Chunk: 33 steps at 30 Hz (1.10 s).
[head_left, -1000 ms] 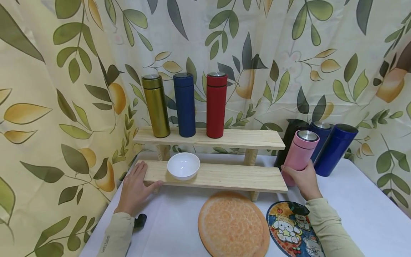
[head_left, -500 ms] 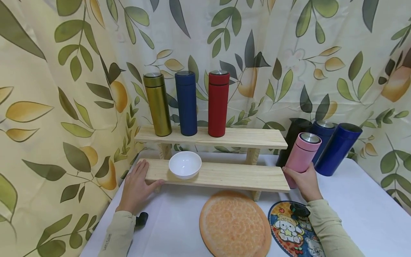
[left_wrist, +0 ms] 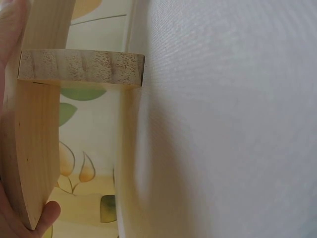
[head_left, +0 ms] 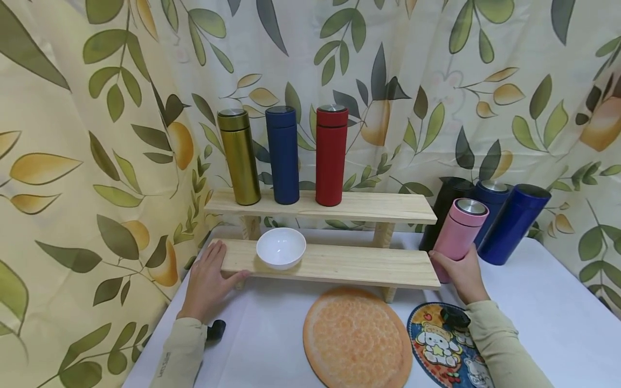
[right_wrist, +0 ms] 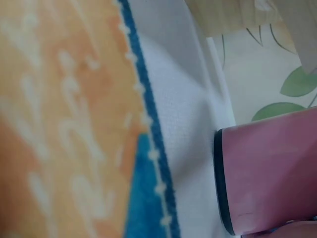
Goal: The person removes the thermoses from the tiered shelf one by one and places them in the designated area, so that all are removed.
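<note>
My right hand (head_left: 458, 272) grips the lower part of a pink thermos flask (head_left: 460, 229) with a silver lid top, right of a two-tier wooden shelf (head_left: 359, 264). The flask leans slightly to the right. In the right wrist view the pink flask (right_wrist: 277, 173) shows its dark base near the table; whether they touch I cannot tell. My left hand (head_left: 206, 280) holds the left end of the lower board, thumb along the front edge. In the left wrist view a fingertip (left_wrist: 49, 213) curls past the corner of the board (left_wrist: 37, 144).
Gold (head_left: 240, 159), blue (head_left: 283, 156) and red (head_left: 331, 156) flasks stand on the top board. A white bowl (head_left: 281, 248) sits on the lower one. Black (head_left: 443, 210) and blue flasks (head_left: 514, 223) stand behind my right hand. Two round mats (head_left: 357, 337) lie in front.
The head view has shifted slightly. Both hands keep their holds, and the pink thermos flask stays in the same place beside the shelf.
</note>
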{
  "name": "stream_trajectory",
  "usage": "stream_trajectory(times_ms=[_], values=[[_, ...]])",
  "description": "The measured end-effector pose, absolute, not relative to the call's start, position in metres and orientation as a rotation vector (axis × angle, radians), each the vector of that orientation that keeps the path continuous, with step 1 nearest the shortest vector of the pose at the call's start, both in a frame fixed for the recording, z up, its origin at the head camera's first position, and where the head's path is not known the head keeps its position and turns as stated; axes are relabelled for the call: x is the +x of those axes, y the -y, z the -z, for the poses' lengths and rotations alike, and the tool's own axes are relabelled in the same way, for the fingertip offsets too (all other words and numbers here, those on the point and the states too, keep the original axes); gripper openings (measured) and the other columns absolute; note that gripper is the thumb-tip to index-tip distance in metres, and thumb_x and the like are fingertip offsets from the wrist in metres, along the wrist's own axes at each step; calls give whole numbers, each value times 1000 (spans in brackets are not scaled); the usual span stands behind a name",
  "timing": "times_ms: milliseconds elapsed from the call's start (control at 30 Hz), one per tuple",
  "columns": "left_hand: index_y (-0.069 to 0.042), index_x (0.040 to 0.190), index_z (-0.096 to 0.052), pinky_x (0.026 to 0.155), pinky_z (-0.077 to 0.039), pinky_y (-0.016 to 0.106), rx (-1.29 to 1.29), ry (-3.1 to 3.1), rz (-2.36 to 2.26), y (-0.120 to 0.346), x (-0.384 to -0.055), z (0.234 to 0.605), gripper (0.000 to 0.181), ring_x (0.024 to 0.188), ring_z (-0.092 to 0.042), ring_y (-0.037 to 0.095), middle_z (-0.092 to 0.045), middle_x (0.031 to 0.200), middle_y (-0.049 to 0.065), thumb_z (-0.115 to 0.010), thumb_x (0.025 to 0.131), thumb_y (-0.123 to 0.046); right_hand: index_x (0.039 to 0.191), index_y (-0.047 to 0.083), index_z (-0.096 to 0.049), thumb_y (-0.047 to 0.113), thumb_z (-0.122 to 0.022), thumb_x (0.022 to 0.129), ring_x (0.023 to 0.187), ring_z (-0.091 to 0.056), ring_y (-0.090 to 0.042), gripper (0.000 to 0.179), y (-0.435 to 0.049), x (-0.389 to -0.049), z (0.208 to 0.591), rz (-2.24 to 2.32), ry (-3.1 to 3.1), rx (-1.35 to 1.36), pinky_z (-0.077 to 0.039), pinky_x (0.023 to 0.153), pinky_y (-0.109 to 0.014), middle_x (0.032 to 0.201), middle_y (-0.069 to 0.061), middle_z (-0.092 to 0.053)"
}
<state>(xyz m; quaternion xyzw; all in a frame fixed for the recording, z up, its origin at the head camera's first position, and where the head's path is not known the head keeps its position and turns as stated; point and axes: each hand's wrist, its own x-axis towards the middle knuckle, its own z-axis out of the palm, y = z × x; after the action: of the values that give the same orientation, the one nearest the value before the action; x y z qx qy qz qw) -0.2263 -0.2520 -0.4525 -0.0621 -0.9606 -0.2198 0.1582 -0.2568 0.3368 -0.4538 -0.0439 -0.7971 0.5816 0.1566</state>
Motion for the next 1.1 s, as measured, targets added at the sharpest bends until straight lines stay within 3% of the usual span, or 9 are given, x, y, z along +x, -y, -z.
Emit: stream_trajectory(times_ms=[233, 400, 667, 1100], values=[[10, 161, -36, 122, -24, 69, -201, 2720, 603, 252, -229, 454, 110, 159, -23, 43, -31, 170, 26, -76, 92, -66, 150, 21, -26, 20, -79, 99, 114, -48, -7, 74, -339, -254, 458, -1682, 2258, -124, -43, 91, -20, 135, 7, -43], [11, 160, -37, 122, -24, 68, -219, 2699, 596, 251, -231, 455, 110, 159, -25, 43, -34, 169, 27, -77, 91, -65, 147, 25, -30, 16, -79, 98, 112, -48, -8, 70, -340, -254, 460, -1690, 2227, -99, -43, 87, -15, 133, 8, -43], [10, 162, -35, 123, -20, 68, -193, 2723, 608, 251, -229, 456, 111, 159, -23, 43, -31, 170, 27, -74, 92, -67, 148, 24, -30, 16, -79, 98, 114, -47, -9, 71, -336, -254, 460, -1708, 2199, -153, -42, 89, -17, 134, 9, -42], [10, 161, -36, 122, -22, 69, -191, 2713, 612, 253, -228, 457, 112, 159, -23, 43, -31, 170, 27, -75, 91, -68, 154, 12, -21, 26, -77, 101, 119, -44, -15, 79, -332, -252, 461, -1703, 2255, -219, -40, 98, -30, 143, -5, -39]])
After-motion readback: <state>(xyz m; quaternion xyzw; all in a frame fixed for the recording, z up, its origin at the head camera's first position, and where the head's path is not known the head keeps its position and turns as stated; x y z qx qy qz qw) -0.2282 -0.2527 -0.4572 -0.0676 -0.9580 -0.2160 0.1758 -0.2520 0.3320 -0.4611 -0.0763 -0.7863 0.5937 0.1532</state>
